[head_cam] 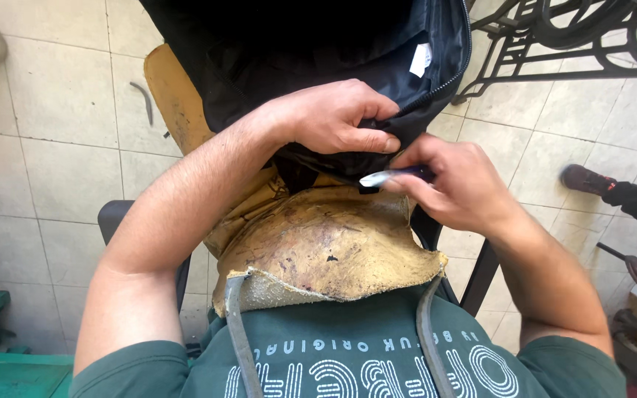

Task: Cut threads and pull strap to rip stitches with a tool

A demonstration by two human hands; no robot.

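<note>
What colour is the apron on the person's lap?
Worn tan-yellow with dark stains, apron; it shows best in the head view, the only one.

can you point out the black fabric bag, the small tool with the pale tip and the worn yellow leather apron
black fabric bag [259, 66], head view, on its dark cloth panel
small tool with the pale tip [377, 177], head view, on the pale tip
worn yellow leather apron [326, 247], head view, on its stained middle

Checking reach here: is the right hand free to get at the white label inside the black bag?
Probably not: the right hand holds a small tool; the label lies unobstructed.
</note>
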